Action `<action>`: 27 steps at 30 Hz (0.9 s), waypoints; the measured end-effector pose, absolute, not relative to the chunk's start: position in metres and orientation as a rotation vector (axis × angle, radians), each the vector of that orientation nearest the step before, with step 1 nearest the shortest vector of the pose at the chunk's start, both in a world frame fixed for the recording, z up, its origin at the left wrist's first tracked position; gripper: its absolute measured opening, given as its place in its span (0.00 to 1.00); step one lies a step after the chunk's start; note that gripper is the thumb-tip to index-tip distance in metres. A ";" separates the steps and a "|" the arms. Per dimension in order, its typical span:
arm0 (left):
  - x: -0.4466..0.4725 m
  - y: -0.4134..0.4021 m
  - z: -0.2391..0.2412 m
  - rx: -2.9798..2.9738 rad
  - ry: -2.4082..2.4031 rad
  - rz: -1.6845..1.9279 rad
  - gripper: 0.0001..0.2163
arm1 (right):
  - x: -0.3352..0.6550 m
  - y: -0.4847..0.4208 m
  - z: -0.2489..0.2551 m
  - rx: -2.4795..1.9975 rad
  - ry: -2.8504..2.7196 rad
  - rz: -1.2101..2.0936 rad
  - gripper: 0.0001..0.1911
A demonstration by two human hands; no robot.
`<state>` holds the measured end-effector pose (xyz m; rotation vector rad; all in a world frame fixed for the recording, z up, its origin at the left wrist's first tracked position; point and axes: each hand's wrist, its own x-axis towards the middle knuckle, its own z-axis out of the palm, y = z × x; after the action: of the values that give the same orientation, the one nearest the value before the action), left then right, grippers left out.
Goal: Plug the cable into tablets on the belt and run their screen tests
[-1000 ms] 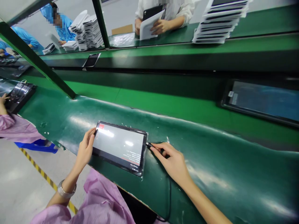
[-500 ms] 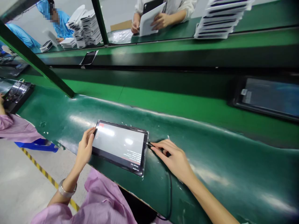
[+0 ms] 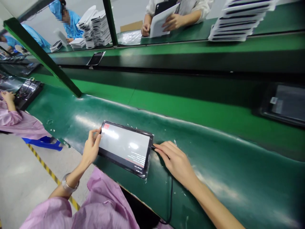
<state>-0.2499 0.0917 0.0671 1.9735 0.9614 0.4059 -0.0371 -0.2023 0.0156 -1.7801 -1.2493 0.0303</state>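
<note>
A tablet [image 3: 126,146] with a lit, mostly white screen lies on the green bench in front of me, with clear film showing at its right edge. My left hand [image 3: 92,144] grips the tablet's left edge, thumb on the front. Pinched between the thumb and fingers of my right hand [image 3: 175,160] is the black plug of a charging cable [image 3: 171,197], held against the tablet's right edge. Whether the plug is fully seated I cannot tell. The cable runs down over the bench's near edge.
Behind the bench runs a green conveyor belt [image 3: 152,101] carrying another tablet [image 3: 290,103] at the right. Across it, a person's hands [image 3: 173,22] hold a white sheet-like item near white stacks [image 3: 243,22]. A green post [image 3: 45,60] rises at left, near a co-worker's hand [image 3: 8,95].
The view has shifted slightly, so most things sit further right. The tablet on the belt has moved right. My hands keep their holds on the tablet and the plug.
</note>
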 end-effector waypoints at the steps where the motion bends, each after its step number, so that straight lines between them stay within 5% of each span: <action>1: -0.250 0.092 0.068 1.979 0.956 0.401 0.15 | -0.033 -0.202 0.018 -1.778 -1.298 0.060 0.08; 6: -0.249 0.098 0.070 1.941 0.937 0.363 0.18 | -0.037 -0.204 0.012 -1.807 -1.082 0.178 0.09; 10: -0.252 0.105 0.062 1.838 0.888 0.412 0.20 | -0.043 -0.204 0.001 -1.873 -0.973 0.222 0.21; 14: -0.252 0.094 0.067 2.087 0.792 0.405 0.24 | -0.040 -0.203 0.002 -1.873 -1.055 0.243 0.12; 19: -0.218 0.047 0.092 2.810 0.163 0.285 0.20 | -0.040 -0.201 0.006 -1.870 -1.098 0.206 0.11; 27: -0.162 0.022 0.095 2.910 -0.293 0.112 0.19 | -0.041 -0.203 0.002 -1.853 -1.119 0.200 0.11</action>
<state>-0.1619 0.0221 0.0952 2.9105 -0.2933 0.1121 -0.0413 -0.2031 0.0024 -1.8532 -1.1189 0.2004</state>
